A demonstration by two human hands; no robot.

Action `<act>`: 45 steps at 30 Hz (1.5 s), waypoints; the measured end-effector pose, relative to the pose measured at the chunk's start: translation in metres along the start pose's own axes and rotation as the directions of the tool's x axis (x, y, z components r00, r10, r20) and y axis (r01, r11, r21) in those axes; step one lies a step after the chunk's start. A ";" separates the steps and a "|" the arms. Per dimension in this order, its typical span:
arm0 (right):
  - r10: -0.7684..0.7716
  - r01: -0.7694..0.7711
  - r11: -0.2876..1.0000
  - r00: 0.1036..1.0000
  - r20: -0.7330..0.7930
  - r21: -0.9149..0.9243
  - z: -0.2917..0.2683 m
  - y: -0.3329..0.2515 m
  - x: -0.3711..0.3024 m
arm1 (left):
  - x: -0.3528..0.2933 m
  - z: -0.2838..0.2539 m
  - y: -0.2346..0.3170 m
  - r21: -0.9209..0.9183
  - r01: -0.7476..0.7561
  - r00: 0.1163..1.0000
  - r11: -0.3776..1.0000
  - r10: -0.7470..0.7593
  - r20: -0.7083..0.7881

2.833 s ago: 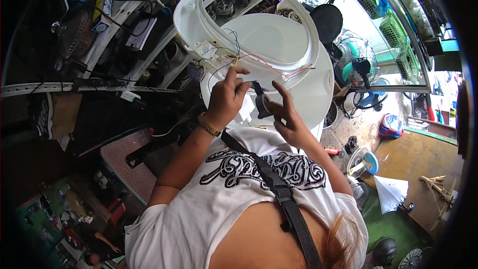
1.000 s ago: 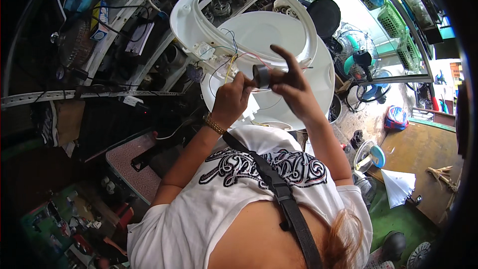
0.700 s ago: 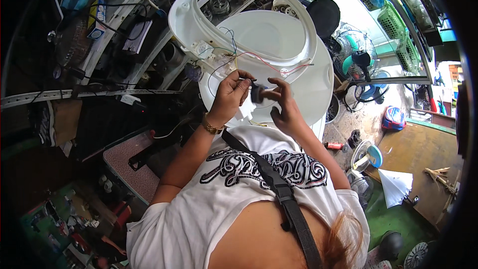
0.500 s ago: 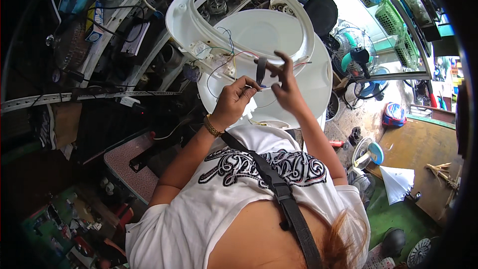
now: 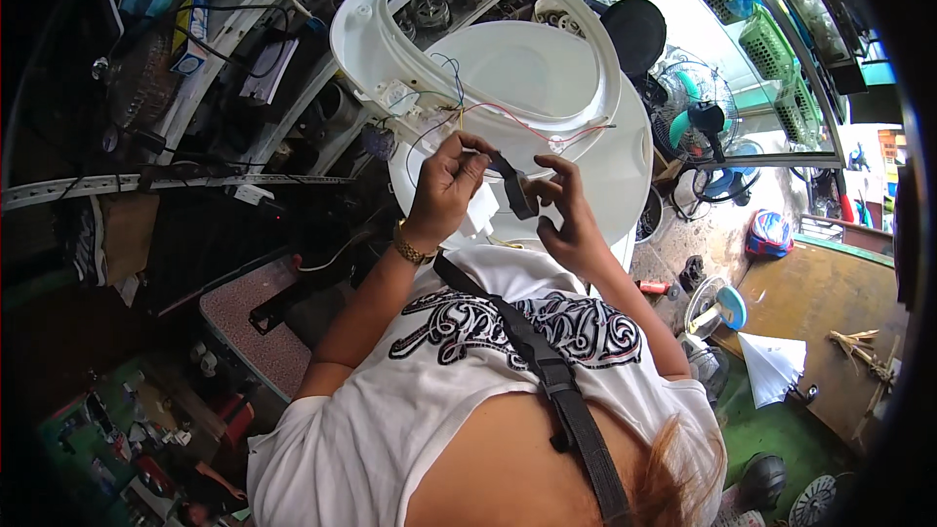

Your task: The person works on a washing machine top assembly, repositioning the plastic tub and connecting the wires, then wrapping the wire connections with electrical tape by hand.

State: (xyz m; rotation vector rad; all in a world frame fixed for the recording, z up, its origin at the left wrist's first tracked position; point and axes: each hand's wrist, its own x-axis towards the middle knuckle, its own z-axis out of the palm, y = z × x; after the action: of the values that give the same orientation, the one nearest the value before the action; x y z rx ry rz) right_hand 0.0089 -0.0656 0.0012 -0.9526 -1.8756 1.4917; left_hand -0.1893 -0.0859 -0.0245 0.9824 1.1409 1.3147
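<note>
1. The black, ring-shaped roll of soft-looking tape [image 5: 524, 203] is between the two hands, above the white, rounded plastic body [image 5: 625, 171] of an appliance. A dark strip goes from the roll up to the left fingers.
2. The left hand [image 5: 447, 185] is closed in a pinch, thumb against forefinger, and it grips the end of this strip.
3. The right hand [image 5: 569, 220] has its fingers half bent, and their tips come to the side of the roll. I cannot tell if they hold it firmly or only touch it.
4. In my judgement the roll is light and not fragile. The strip is probably thin, flexible and a little sticky, so it may fold upon itself if it becomes slack.
5. The good place to take hold seems to be the ring's edge or its inner hole for the roll, and the very end for the strip.
6. Beyond the hands there is a white, smooth, hard plastic frame with a big rounded opening [image 5: 353, 49]. It looks stiff.
7. Over the frame lies a thin red insulated wire [image 5: 512, 117], gently curved; it appears easy to bend.
8. On the left wrist is a gold-coloured metal band of small links [image 5: 410, 246].
</note>
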 end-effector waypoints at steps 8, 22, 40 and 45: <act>-0.039 0.058 0.987 0.991 -0.128 0.150 -0.019 0.022 0.066 | -0.003 0.002 -0.008 0.406 -0.219 0.974 0.887 0.174 0.146; -0.075 0.075 0.997 0.997 -0.007 0.015 0.007 -0.003 -0.007 | 0.000 0.006 -0.004 0.442 -0.129 0.961 0.888 0.221 -0.163; -0.034 0.088 0.761 0.995 -0.096 0.643 -0.012 -0.022 0.030 | -0.006 0.011 -0.001 0.585 -0.193 0.959 0.788 0.278 -0.058; -0.087 0.135 0.942 0.983 -0.165 0.307 -0.006 -0.011 0.014 | -0.004 0.013 -0.009 0.354 -0.088 0.987 0.931 0.130 -0.097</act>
State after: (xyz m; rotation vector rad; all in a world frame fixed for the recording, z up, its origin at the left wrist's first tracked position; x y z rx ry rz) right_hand 0.0031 -0.0520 0.0132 -0.7694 -1.4998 1.5491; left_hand -0.1740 -0.0892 -0.0308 1.2537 1.4633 1.2969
